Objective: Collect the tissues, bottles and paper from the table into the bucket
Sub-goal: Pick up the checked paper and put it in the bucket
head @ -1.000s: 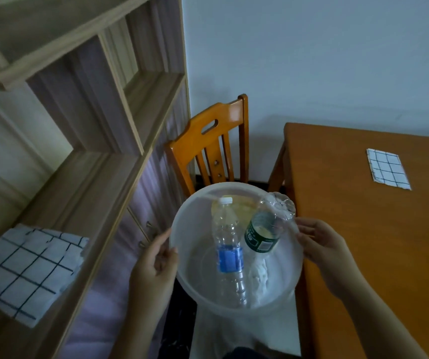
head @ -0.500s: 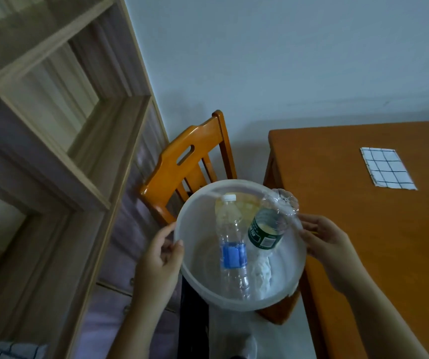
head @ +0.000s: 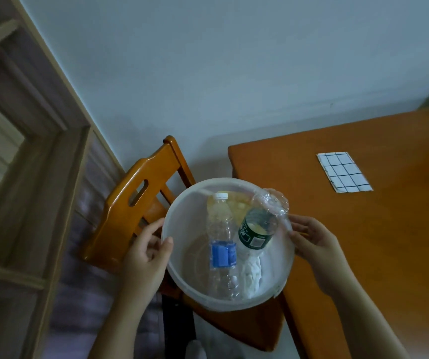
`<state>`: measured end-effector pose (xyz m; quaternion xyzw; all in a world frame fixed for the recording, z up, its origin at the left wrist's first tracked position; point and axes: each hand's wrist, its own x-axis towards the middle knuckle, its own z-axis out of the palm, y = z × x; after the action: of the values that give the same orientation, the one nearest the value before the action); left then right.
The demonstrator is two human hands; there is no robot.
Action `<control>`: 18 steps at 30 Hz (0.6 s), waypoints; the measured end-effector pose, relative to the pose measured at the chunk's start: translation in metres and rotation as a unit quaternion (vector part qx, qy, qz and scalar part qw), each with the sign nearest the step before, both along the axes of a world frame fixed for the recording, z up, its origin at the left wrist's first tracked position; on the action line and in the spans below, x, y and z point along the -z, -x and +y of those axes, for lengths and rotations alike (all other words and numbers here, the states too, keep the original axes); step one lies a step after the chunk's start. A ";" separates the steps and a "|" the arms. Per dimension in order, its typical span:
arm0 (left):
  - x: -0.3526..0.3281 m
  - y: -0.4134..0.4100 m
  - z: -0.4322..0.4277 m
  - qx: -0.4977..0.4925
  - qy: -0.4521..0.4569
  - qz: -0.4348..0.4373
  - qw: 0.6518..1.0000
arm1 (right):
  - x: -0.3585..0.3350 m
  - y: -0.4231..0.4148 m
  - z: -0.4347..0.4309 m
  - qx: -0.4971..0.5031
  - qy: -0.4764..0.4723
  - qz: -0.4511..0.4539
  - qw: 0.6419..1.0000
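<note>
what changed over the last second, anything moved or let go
Mostly the view swung right: the shelf's checked cloth left the frame. Both hands, left and right, hold the bucket as before, above the chair. Both bottles and the tissue lie unchanged; the checked cloth stays on the table.

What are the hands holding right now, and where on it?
Both hold the bucket by its rim: left hand at the left edge, right hand at the right.
</note>
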<state>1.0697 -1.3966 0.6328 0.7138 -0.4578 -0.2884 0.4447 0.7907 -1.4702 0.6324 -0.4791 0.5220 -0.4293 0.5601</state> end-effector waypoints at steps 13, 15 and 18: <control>-0.001 -0.019 -0.125 0.182 0.032 0.070 0.980 | -0.019 -0.010 -0.026 0.167 0.010 0.039 0.985; -0.004 -0.017 -0.142 0.198 0.035 0.085 0.976 | -0.020 -0.010 -0.030 0.191 0.009 0.042 0.981; -0.006 -0.011 -0.163 0.225 0.032 0.087 0.970 | -0.021 -0.006 -0.035 0.217 0.011 0.040 0.975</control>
<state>1.0804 -1.5600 0.6385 0.5504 -0.5748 -0.4275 0.4290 0.7969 -1.5056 0.6532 -0.3774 0.6307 -0.5268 0.4270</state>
